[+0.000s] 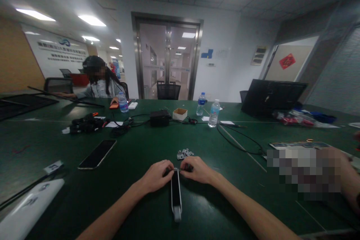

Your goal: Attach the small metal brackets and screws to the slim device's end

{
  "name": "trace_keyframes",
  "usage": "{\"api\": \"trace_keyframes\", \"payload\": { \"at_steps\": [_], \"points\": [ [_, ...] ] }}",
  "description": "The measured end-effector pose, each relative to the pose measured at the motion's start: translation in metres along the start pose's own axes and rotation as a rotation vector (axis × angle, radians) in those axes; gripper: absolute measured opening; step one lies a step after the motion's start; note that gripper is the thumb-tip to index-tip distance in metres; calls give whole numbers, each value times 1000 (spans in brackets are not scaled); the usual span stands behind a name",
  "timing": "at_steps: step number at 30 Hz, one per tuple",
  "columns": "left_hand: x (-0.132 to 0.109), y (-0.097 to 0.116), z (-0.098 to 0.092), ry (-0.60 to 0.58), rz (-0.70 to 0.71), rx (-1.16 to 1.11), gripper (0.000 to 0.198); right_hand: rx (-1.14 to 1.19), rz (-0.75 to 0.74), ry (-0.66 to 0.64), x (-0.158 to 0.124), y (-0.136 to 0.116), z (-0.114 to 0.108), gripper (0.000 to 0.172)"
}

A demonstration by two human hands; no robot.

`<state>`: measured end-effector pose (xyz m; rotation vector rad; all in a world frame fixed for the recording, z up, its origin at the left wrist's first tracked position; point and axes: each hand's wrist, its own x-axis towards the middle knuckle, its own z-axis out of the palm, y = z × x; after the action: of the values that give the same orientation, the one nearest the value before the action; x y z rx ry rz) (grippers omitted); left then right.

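Seen from the wearer's head, two bare hands meet over a dark green surface (140, 213), working at a slim, pale-edged strip (176, 191) with a dark top. The strip lies between the forearms, its far end at the fingertips and its near end pointing back toward the wearer. The left grip (158, 175) has its fingers curled in at the left of that far end; the right grip (196, 170) is curled in from the right, with something dark and unclear at its fingers. Whether either one pinches the strip or a small part, I cannot tell. Just beyond both grips sits a little pile of metal pieces (184, 153). Left of the left grip, well apart, lies a phone (97, 154), screen up. Farther beyond the grips are a black box (159, 118) with cables, a small open carton (180, 114) and, to its right, two water bottles (214, 114). Far off to the left, a person (98, 88) sits across the surface; to the right of the right grip, another person's arm (348, 180) reaches in, partly masked.
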<state>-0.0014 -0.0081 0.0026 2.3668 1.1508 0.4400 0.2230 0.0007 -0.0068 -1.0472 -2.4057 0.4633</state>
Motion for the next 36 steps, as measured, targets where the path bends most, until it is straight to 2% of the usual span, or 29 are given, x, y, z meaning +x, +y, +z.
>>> {"api": "trace_keyframes", "payload": {
  "at_steps": [11, 36],
  "points": [
    [-2, 2, -2, -9, 6, 4, 21, 7, 0, -18, -1, -2, -5, 11],
    [0, -3, 2, -1, 17, 20, 22, -9, -17, 10, 0, -1, 3, 9]
  ]
}}
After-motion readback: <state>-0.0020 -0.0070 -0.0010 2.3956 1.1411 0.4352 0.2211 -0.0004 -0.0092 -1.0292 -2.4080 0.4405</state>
